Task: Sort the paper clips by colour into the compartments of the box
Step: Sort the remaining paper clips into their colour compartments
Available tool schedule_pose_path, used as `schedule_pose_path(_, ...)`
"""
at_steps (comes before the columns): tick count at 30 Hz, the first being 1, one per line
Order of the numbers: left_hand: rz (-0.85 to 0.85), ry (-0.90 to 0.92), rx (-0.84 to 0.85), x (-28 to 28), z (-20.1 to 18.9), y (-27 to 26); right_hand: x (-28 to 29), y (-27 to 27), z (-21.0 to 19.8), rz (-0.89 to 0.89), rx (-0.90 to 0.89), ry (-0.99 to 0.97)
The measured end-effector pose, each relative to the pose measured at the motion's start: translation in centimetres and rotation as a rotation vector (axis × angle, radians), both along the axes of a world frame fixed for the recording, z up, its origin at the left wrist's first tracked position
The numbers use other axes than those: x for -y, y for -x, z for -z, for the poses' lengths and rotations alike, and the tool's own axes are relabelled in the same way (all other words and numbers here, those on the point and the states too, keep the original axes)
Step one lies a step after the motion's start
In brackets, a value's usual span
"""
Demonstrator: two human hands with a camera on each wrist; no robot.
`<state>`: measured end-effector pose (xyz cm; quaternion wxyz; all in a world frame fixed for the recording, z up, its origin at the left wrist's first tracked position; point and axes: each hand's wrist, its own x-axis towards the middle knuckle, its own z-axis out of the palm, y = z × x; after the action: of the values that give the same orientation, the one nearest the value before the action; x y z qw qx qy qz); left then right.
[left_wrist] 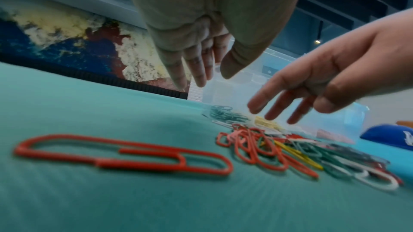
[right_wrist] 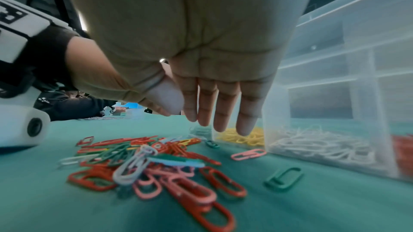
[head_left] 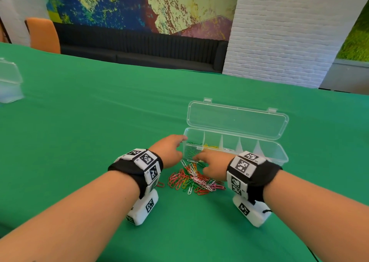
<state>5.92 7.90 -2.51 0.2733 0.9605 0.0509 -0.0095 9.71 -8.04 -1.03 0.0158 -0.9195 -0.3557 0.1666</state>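
Note:
A mixed pile of paper clips in red, pink, green, yellow and white lies on the green tablecloth in front of a clear compartment box whose lid stands open. Its leftmost compartment holds green clips, then come yellow clips, white clips and red clips. My left hand reaches to the box's left end with straight fingers and holds nothing. My right hand hovers over the far side of the pile, fingers extended and spread, empty.
One red clip lies apart, left of the pile. A pink clip and a green clip lie loose beside the box. A second clear container stands at the far left. A blue cap lies right of the box.

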Motion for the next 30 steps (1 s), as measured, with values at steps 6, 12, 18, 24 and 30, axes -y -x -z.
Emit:
schedule_pose_path(6, 0.062, -0.096, -0.078, 0.1, -0.6, 0.6, -1.6, 0.4, 1.2, -0.066, 0.025, 0.097)
schedule_pose_path(12, 0.057, -0.109, -0.092, 0.2, -0.7, 0.7, 0.2, 1.0, 0.4, -0.064, -0.069, 0.081)
schedule_pose_path(18, 0.039, -0.110, -0.086, 0.5, -1.0, 1.4, 0.5, 0.2, 0.0, 0.039, -0.020, 0.021)
schedule_pose_path(24, 0.004, -0.506, -0.338, -0.2, -1.2, 4.7, -0.2, 1.6, 1.5, -0.071, 0.016, 0.098)
schedule_pose_path(30, 0.025, -0.513, -0.320, 0.0, -0.2, 5.6, 0.6, 2.8, 1.0, -0.098, 0.059, 0.118)
